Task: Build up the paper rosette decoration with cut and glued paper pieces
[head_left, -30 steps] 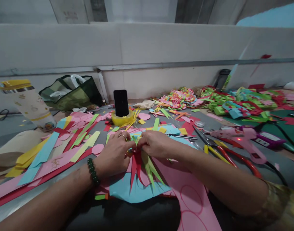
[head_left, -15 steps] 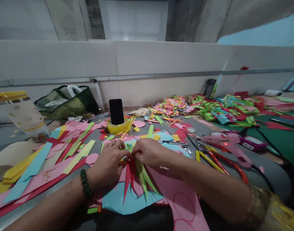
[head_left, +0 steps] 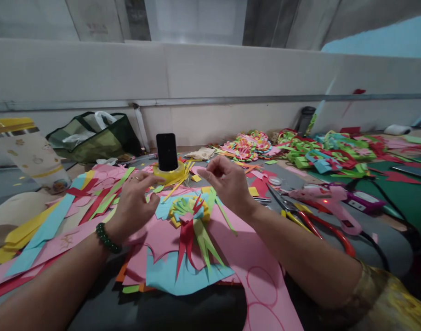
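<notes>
A paper flower piece [head_left: 190, 216] of yellow, green and red pointed strips lies on pink and blue sheets [head_left: 183, 271] in front of me. My left hand [head_left: 134, 197], with a ring and a green bead bracelet, hovers above and to its left, fingers loosely curled and apart, nothing in it. My right hand [head_left: 227, 184] floats above and to the right of the piece, fingers half curled, thumb and forefinger near each other, with nothing visible between them. Neither hand touches the paper.
A black phone [head_left: 167, 151] stands in a yellow tape roll [head_left: 169, 174]. Scissors with red and yellow handles [head_left: 307, 218] and a pink glue gun [head_left: 329, 204] lie to the right. Coloured strips [head_left: 59, 216] cover the left; finished paper flowers [head_left: 252, 145] sit at the back.
Both hands let go of the paper flower piece and rose apart, left hand leftward, right hand up and right. The piece now lies uncovered on the sheets.
</notes>
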Tool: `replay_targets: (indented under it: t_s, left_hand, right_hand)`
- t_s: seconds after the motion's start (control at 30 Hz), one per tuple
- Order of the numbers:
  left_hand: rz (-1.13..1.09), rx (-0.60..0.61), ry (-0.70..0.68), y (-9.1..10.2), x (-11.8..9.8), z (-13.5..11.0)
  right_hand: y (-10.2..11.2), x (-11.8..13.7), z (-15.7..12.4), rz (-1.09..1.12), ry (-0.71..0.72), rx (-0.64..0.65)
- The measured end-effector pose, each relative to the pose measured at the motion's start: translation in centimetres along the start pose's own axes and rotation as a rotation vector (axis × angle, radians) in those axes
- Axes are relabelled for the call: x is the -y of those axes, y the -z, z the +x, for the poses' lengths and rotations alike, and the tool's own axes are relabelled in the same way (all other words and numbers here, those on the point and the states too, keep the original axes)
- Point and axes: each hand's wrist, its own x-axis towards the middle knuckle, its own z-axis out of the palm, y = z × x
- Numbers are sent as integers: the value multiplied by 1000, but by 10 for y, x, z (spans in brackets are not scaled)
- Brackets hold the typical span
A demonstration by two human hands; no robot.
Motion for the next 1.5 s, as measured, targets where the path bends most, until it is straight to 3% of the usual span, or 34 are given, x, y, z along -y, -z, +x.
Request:
replay_targets:
  t_s: [0.1,0.4,0.63,0.77,0.97,1.07,1.2,1.33,1.4,1.5]
  left_hand:
    - [-24,-45,55,3,9,5]
    - [-53,-36,83,-2,27,5]
    - [-62,-11,125,-2,28,6]
    - [-68,29,137,-6,28,4]
    - [-77,115,196,-9,27,0]
    - [-100,120,226,-9,27,0]
    - [-178,94,231,-7,29,2]
    - [-188,35,275,-3,32,6]
    - [-233,-33,365,2,38,10]
    - [-515,-205,578,15,55,20]
  right_hand:
    - [2,1,3,46,43,-84]
    - [4,-9,6,125,22,-53]
    - [7,-12,9,211,-16,-80]
    - [4,-14,5,149,-92,80]
    - [-9,-18,-10,-277,-233,459]
    - [-15,-24,-15,-266,-229,460]
    - [-16,-23,-17,-161,-180,340]
    - [-11,-14,-17,-45,-60,362]
    - [-7,-10,-17,-51,-13,370]
    - [-3,-10,-16,-65,24,308]
